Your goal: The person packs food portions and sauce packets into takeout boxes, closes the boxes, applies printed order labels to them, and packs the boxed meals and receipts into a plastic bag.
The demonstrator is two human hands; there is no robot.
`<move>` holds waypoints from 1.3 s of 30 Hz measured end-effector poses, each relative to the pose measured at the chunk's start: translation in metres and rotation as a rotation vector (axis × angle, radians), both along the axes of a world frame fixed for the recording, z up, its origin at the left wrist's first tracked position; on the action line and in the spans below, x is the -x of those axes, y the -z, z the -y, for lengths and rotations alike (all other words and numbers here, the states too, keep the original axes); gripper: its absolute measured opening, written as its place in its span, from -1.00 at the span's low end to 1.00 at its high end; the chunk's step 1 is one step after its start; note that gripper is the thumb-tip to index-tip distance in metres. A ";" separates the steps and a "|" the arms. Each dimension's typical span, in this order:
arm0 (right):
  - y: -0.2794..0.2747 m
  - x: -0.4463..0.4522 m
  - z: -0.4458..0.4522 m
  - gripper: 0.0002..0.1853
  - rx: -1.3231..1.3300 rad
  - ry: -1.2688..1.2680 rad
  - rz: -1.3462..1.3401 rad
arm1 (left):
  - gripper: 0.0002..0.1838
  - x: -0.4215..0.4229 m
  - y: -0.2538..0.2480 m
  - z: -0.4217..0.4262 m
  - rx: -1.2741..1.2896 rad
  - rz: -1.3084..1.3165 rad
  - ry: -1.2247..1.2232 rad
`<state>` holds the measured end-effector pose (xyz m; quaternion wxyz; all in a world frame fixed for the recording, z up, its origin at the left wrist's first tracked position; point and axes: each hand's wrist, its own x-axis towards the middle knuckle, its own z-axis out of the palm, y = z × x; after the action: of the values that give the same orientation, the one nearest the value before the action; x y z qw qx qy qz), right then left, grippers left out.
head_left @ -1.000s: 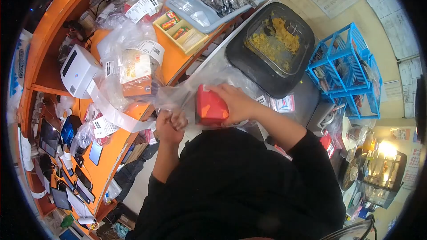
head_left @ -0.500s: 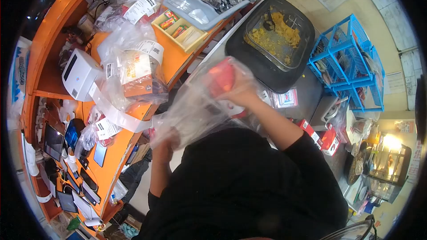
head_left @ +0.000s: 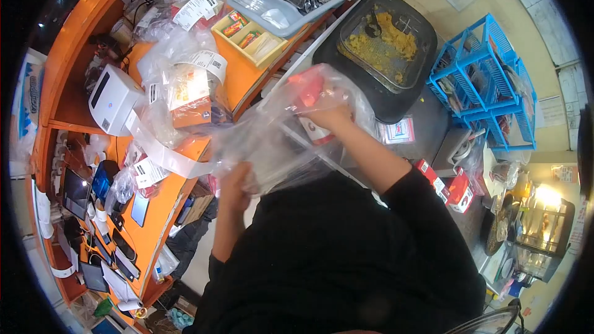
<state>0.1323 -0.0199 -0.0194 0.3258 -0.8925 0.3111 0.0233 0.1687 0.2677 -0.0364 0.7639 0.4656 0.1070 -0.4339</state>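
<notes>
A clear plastic bag [head_left: 260,145] stretches between my two hands in front of my body. My left hand [head_left: 236,187] is closed on the bag's left end. At its other end my right hand [head_left: 331,116] is closed around a red packet [head_left: 307,86], with the film lying over the fingers. Blur and film hide the packet's exact kind and part of the grip. Just below my right hand shows a red-and-white box [head_left: 315,130], partly covered by the bag.
A dark pan [head_left: 328,55] of yellow food stands beyond my right hand. Blue basket racks [head_left: 479,108] stand on the right, near red boxes [head_left: 459,193]. On the orange counter [head_left: 244,83] at left are a label printer [head_left: 112,100], a divided sachet box [head_left: 250,38] and bagged parcels [head_left: 189,105].
The bag is spread wider, and its right end now billows around my right hand. The red packet has shifted slightly up and left. My left hand has moved slightly down.
</notes>
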 end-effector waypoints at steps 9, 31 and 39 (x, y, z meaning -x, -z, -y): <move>-0.024 0.015 -0.004 0.10 0.164 0.042 -0.344 | -0.85 0.002 -0.031 0.012 -0.125 -0.057 -0.056; -0.003 0.047 -0.016 0.15 0.295 0.181 -0.316 | -0.66 0.005 0.033 0.024 -0.537 0.650 0.151; 0.023 0.057 0.038 0.19 0.342 0.186 -0.213 | -0.76 -0.002 0.004 0.074 -0.407 0.702 0.154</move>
<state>0.0754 -0.0580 -0.0428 0.1358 -0.8947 0.4242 0.0342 0.1706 0.1939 -0.0401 0.6115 0.7335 -0.1119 -0.2747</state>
